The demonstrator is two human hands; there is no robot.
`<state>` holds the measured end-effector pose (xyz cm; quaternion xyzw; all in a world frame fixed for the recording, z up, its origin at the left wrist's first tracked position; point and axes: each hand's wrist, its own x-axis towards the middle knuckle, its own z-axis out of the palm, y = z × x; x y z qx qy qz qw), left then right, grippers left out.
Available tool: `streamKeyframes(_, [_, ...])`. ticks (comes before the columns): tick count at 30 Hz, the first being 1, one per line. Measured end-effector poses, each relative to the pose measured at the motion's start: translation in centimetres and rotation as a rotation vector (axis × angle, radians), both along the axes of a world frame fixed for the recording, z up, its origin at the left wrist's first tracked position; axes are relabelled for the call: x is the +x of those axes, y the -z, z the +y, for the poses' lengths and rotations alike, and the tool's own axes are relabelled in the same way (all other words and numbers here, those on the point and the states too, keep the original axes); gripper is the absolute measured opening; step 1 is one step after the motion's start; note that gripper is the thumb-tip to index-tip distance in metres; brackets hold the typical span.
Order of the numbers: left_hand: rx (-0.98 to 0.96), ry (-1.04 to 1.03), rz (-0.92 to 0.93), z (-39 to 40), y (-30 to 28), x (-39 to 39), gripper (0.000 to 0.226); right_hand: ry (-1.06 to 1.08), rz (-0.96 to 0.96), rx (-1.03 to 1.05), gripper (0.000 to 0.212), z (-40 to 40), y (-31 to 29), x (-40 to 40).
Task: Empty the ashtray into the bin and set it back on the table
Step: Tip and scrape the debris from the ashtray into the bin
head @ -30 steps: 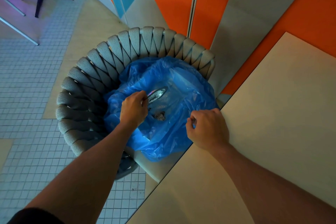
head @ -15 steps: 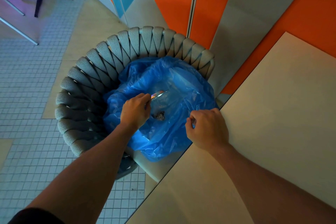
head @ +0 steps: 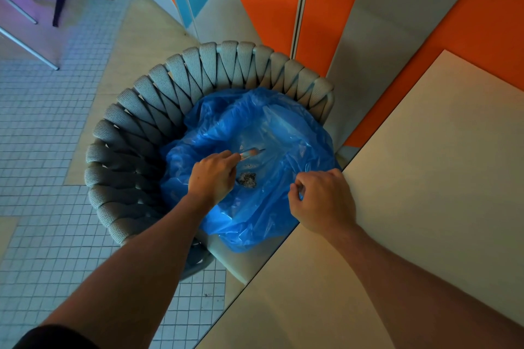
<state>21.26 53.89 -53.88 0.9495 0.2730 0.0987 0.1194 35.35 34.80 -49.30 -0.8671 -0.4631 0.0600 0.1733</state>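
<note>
Two bare hands are seen over a blue bin bag [head: 255,207] set in a woven grey chair [head: 147,122]. The ashtray [head: 251,152] is pinched edge-on by the left hand [head: 212,176] above a small ash pile [head: 248,179]. The bag's near right edge is gripped by the closed right hand [head: 323,198], beside the table [head: 425,178].

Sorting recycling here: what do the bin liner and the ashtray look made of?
The bin liner looks like thin blue plastic film: crinkled, glossy, see-through. The ashtray, held in the left hand, seems metal or glass: only a shiny, reflective rim shows.
</note>
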Motion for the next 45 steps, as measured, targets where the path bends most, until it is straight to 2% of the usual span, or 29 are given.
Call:
streamKeyframes(7, [0.01, -0.012, -0.019, 0.0, -0.3, 0.1, 0.01, -0.001, -0.015, 0.005, 0.025, 0.0, 0.1, 0.0])
streamKeyframes(15, [0.13, 0.007, 0.008, -0.1, -0.8, 0.0, 0.018, 0.002, -0.026, 0.013, 0.024, 0.1, 0.1, 0.0])
streamKeyframes(20, [0.108, 0.043, 0.168, -0.5, -0.1, 0.0, 0.027, -0.001, -0.022, -0.003, 0.025, 0.1, 0.2, 0.0])
streamKeyframes(24, [0.106, 0.031, 0.198, -0.7, 0.0, -0.2, 0.026, 0.0, -0.027, 0.006, 0.026, 0.0, 0.2, 0.0])
streamKeyframes(33, [0.113, 0.014, 0.167, -0.5, 0.1, -0.2, 0.018, -0.003, -0.009, 0.001, 0.027, 0.0, -0.1, 0.0])
streamKeyframes(40, [0.176, -0.004, 0.067, -0.4, -0.2, 0.2, 0.015, -0.003, 0.009, -0.011, 0.028, 0.0, -0.2, 0.0])
streamKeyframes(45, [0.088, -0.016, 0.241, -0.5, 1.3, 0.7, 0.017, 0.0, 0.016, -0.007, 0.027, 0.0, -0.4, -0.1])
